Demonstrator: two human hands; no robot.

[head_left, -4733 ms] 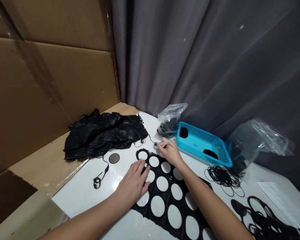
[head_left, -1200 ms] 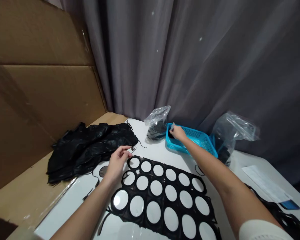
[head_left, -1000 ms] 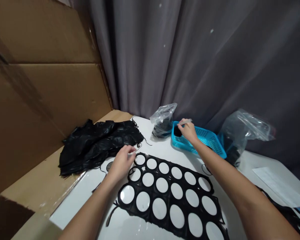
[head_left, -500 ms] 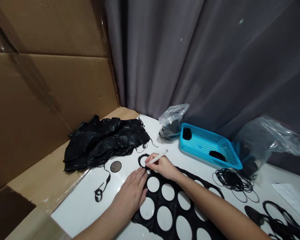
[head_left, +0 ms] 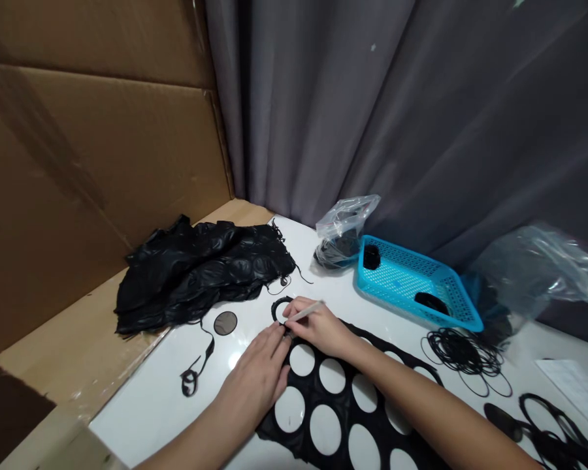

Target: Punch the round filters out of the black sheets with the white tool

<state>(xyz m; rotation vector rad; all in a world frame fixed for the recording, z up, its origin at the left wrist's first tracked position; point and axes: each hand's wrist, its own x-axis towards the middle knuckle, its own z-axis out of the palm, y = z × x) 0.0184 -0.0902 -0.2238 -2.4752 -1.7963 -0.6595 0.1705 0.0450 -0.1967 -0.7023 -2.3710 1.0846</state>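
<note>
My right hand (head_left: pixel 318 329) grips a slim white pen-shaped tool (head_left: pixel 306 311). Its tip points down at the black sheet (head_left: pixel 326 401), beside a cut ring (head_left: pixel 277 307) at the far left corner; I cannot make out what kind of tip it has. Rows of round holes run through this sheet, with the white table showing in them. My left hand (head_left: pixel 262 365) lies flat, fingers stretched, on the sheet's left edge, fingertips close to the tool's tip. A dark mesh disc (head_left: pixel 225 323) rests on the table left of my hands.
Stacked black sheets (head_left: pixel 200 271) lie at the back left, by a cardboard wall (head_left: pixel 102 143). A blue basket (head_left: pixel 396 297) holds dark pieces, between plastic bags (head_left: pixel 345 228). Coiled black cord (head_left: pixel 465 352), a white paper (head_left: pixel 575 388) and black scraps (head_left: pixel 563 431) are at right.
The tool leans lower, and my right hand has shifted very slightly. My left hand stays on the sheet. The whole view has tilted a little.
</note>
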